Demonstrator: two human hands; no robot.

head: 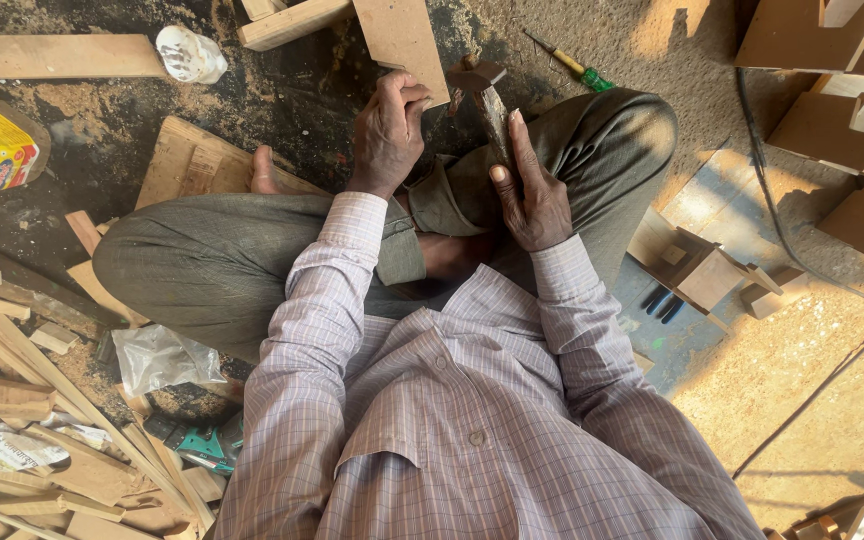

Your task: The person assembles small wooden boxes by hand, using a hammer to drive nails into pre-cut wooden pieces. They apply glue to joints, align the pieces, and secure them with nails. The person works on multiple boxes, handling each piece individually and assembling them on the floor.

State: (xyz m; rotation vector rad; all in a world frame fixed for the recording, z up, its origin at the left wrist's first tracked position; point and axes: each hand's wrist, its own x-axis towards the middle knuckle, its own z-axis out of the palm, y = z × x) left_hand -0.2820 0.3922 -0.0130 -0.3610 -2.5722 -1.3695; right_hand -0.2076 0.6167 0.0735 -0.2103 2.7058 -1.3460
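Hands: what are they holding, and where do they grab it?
The left hand pinches the flat wooden board at its near edge. The right hand grips the hammer by its handle.

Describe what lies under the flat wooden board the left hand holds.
Dark, sawdust-strewn floor shows around the wooden board. The left hand grips its near corner; whatever sits directly beneath is covered.

We are in a woodworking shop, sitting on its floor. Sawdust [812, 370] covers the ground around us. Offcuts and thin wooden strips [42, 400] lie heaped to one side, planks [52, 55] and a cut board [402, 40] lie ahead, and small wooden blocks [712, 275] sit on the other side. A screwdriver [577, 66] with a green handle lies in the dust.
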